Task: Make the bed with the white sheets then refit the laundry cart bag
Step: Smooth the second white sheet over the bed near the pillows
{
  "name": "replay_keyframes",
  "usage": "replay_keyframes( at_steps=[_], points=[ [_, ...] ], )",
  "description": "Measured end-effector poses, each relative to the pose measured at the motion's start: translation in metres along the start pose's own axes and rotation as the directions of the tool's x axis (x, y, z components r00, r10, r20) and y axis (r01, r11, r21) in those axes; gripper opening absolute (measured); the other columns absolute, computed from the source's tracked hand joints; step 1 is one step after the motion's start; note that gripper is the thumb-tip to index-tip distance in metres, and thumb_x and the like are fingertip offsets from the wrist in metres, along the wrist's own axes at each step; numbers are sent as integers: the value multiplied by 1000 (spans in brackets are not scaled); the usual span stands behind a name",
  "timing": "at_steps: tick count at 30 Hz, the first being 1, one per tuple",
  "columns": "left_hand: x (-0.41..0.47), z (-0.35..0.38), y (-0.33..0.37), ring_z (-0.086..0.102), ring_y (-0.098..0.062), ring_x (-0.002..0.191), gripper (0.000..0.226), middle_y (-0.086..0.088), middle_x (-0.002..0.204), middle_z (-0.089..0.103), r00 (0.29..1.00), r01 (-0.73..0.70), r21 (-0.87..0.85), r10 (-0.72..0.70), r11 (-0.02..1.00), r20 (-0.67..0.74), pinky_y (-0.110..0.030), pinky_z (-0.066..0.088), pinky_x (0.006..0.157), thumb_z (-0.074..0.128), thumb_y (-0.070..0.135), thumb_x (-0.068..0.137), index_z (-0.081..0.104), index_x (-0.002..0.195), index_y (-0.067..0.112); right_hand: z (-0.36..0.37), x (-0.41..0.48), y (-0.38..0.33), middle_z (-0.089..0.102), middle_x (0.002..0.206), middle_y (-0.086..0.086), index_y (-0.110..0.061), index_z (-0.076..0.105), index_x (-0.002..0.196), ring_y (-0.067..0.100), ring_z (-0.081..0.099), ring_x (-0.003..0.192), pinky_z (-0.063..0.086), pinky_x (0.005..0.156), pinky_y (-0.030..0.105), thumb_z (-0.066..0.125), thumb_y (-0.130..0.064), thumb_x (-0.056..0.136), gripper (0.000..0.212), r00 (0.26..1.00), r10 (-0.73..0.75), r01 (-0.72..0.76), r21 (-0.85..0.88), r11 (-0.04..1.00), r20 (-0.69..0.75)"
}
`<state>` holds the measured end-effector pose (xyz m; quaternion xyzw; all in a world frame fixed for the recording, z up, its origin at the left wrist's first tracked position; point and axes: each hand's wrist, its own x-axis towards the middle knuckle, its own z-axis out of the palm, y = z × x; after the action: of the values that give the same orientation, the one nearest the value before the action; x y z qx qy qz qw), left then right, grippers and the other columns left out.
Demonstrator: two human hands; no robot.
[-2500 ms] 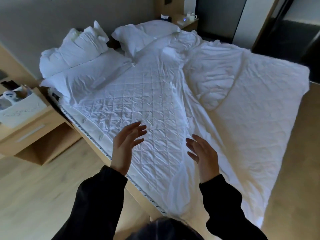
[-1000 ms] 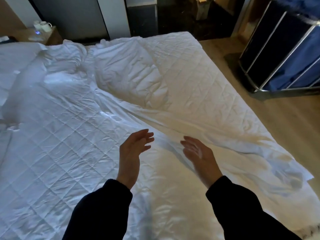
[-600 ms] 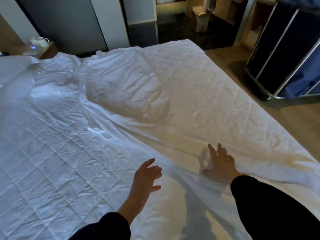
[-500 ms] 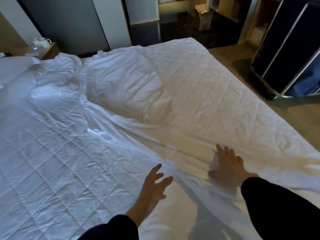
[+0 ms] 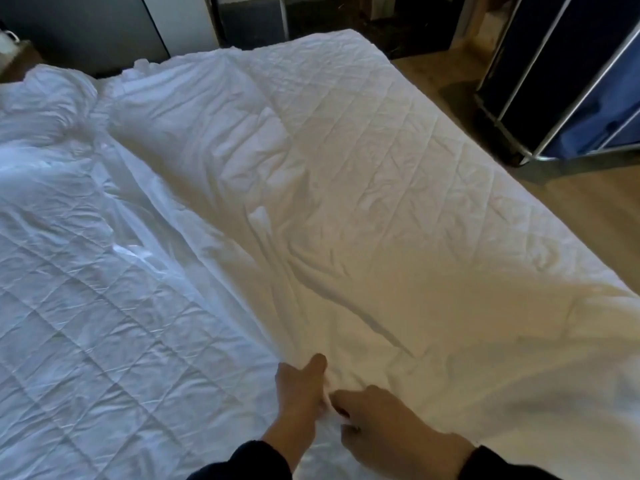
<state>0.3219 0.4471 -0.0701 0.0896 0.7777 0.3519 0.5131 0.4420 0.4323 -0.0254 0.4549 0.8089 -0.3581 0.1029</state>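
A thin white sheet (image 5: 363,209) lies rumpled over the right half of the bed, with a bunched heap near the far side. The quilted mattress pad (image 5: 79,327) is bare on the left. My left hand (image 5: 299,388) and my right hand (image 5: 382,422) are close together at the near edge. Both have fingers curled into a fold of the sheet, and creases fan out from them across the bed. The laundry cart (image 5: 568,81), a metal frame with a dark blue bag, stands on the floor at the upper right, apart from the bed.
Wooden floor (image 5: 588,220) runs along the right side of the bed between it and the cart. A dark wall panel and a white door edge (image 5: 180,22) stand behind the far end of the bed. A bedside table corner (image 5: 14,53) shows at the top left.
My view has turned right, from the pillows to the foot of the bed. Both hands have come down and together near me, and their open fingers have closed on the sheet.
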Motion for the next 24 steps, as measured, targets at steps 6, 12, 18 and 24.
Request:
replay_keyframes(
  at_steps=[6,12,18,24],
  points=[
    [-3,-40,-9,62,-32,85,15,-16,89,67,998,-51,-217,43,975,-39,-42,52,79,58,7,86,59,100,3,7,2,26,56,127,13,-24,47,129,35,58,114,38,94,48,41,-77,52,94,956,42,-118,-251,961,-289],
    [-22,-73,-15,44,-22,51,12,-9,62,50,995,-99,-120,97,988,-28,-24,33,44,61,13,86,56,88,2,-8,-29,40,56,122,1,-26,25,140,27,55,113,39,95,36,61,-60,73,84,982,186,-169,-311,935,26],
    [-34,-126,-25,65,-31,72,29,-17,82,69,995,-92,-282,75,955,-71,-41,54,69,74,15,70,65,93,1,42,-57,-45,56,123,14,-10,37,127,31,54,116,43,91,36,47,-37,94,44,981,193,-187,-129,974,33],
    [-70,-154,-62,62,-17,47,29,-6,58,66,974,48,-264,13,963,225,-23,46,43,77,25,74,65,91,4,102,-56,-115,49,138,9,-13,10,148,22,50,125,40,99,29,51,-47,93,76,979,198,-161,421,892,-46]
  ],
)
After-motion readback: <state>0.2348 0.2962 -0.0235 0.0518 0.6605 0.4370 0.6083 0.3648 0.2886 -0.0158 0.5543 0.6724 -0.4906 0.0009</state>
